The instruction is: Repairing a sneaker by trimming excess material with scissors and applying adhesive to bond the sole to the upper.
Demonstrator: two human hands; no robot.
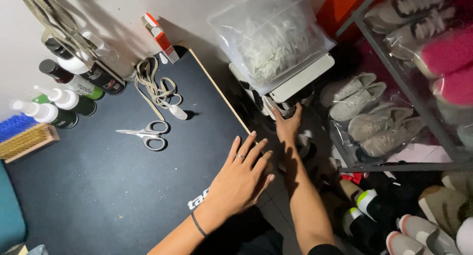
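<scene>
**Hand Positions at the Desk Edge**

Left hand, nearest the camera, lies palm down on the dark mat at the right edge of the desk. Its fingers are spread wide and flat, gripping nothing; a ring shows on one of them, and a thin dark band circles the wrist.

Right hand reaches past the desk edge, down toward the floor. Its fingers press against the underside of a white box; whether they close around anything cannot be told. A clear plastic bag of pale crumpled material sits on top of that box.

On the mat, well apart from the left hand, lie grey-handled scissors, shut. Behind them sits a loose coil of beige laces. Dark bottles with white caps lie along the left rear corner, with a blue-bristled brush beside them.

To the right, a metal-framed shelf holds bagged white sneakers. More shoes lie on the floor below.
</scene>
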